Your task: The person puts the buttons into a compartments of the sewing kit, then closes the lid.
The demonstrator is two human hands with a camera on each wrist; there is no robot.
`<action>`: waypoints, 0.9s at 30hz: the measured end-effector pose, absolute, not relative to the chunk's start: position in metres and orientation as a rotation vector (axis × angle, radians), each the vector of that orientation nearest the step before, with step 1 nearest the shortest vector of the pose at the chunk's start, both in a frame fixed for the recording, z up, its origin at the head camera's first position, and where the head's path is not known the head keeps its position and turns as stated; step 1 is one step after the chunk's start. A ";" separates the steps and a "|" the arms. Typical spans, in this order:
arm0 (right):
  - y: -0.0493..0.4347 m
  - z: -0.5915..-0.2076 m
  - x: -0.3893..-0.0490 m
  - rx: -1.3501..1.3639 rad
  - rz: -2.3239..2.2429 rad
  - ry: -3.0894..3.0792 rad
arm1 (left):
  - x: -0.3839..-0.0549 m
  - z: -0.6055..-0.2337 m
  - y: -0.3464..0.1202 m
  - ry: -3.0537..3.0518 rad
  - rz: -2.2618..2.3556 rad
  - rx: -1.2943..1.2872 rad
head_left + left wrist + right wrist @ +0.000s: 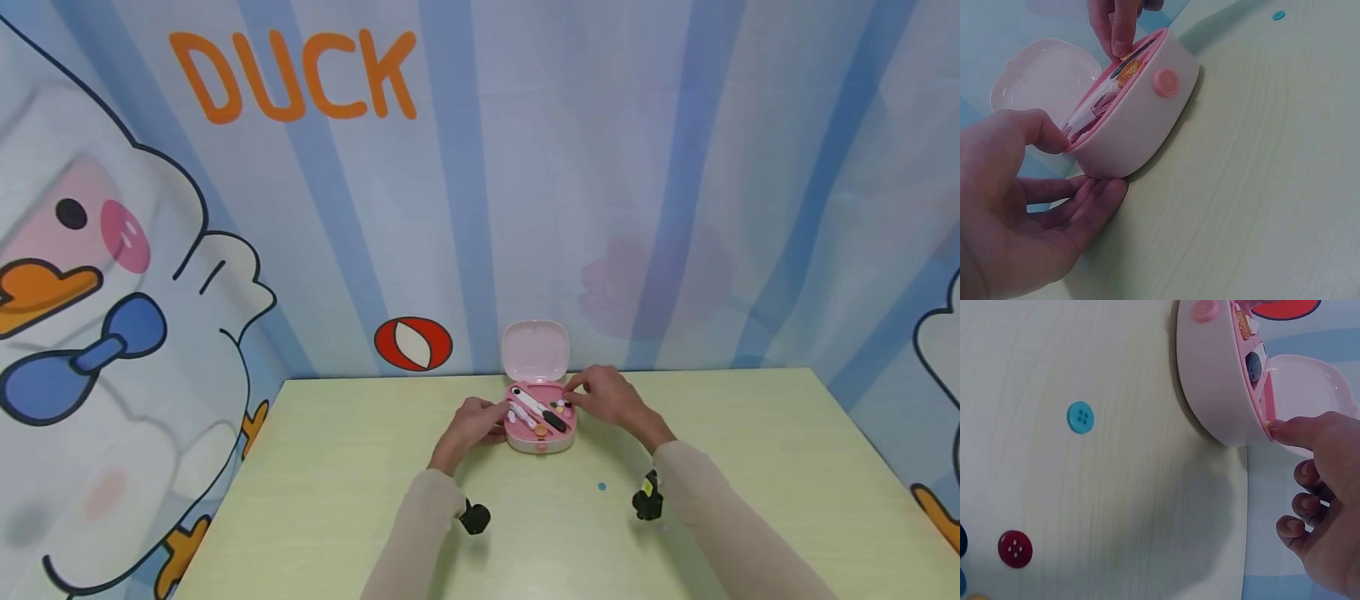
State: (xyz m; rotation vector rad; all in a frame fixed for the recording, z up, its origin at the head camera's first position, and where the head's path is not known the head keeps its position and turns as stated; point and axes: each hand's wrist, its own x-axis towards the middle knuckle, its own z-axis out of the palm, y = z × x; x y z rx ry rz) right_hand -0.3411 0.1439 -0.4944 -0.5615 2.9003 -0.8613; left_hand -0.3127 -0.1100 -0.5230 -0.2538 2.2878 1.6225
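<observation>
A pink and white sewing box (542,446) stands at the table's back edge, its lid (536,350) raised. My left hand (468,425) grips its left side, thumb at the rim and the other fingers low against the wall. Over the right compartment, my right hand (611,396) pinches a small yellowish button (1268,424) at the rim, mostly hidden by the fingertips. Several small buttons (560,407) lie in that compartment. Beside them is a long white tool with a black end (553,420), and near the front an orange round piece (541,430).
On the pale wooden table (337,500) a teal button (1080,417) lies in front of the box. A dark red button (1015,549) and parts of others show nearer the right wrist. A printed curtain (525,167) hangs right behind the table.
</observation>
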 end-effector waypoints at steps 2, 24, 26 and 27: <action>0.143 -0.496 -0.342 -0.558 -0.870 2.903 | -0.313 -0.523 -0.110 2.288 1.625 -0.245; 0.181 -0.501 -0.315 -0.678 -0.789 3.040 | -0.311 -0.524 -0.110 2.298 1.615 -0.234; 0.190 -0.505 -0.310 -0.690 -0.785 3.034 | -0.311 -0.524 -0.110 2.302 1.611 -0.238; 0.194 -0.506 -0.306 -0.697 -0.788 3.029 | -0.312 -0.525 -0.109 2.306 1.608 -0.240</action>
